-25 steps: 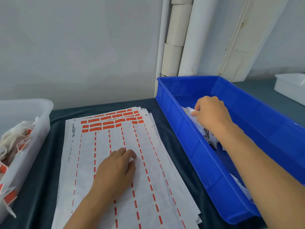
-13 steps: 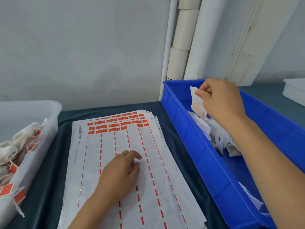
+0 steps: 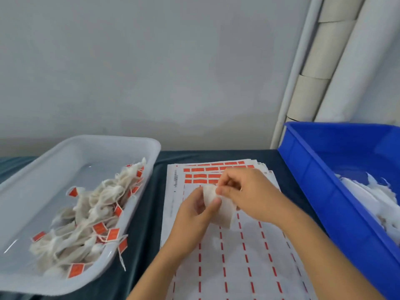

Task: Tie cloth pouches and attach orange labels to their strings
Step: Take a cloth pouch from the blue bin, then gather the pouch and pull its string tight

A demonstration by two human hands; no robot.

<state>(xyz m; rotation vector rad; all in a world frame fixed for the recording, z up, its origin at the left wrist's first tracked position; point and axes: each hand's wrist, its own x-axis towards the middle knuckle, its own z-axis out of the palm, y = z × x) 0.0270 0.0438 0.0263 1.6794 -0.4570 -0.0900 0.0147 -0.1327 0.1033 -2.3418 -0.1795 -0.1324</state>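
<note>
Both hands hold one white cloth pouch (image 3: 218, 207) above the label sheets (image 3: 227, 256): the left hand (image 3: 194, 215) pinches its side, and the right hand (image 3: 244, 191) pinches its top edge. With so light a grip the pouch could slip or the thin string, too small to see here, could escape before the knot is pulled tight.

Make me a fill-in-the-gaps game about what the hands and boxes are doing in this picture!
1. Both hands, the left hand and the right hand, hold one white ____ above the label sheets.
2. The tub full of tied pouches with orange labels is clear, and it sits to the ____ of the sheets.
3. The bin to the right of the sheets is coloured ____.
4. The labels left at the far end of the top sheet are coloured ____.

Missing words: pouch; left; blue; orange
</note>
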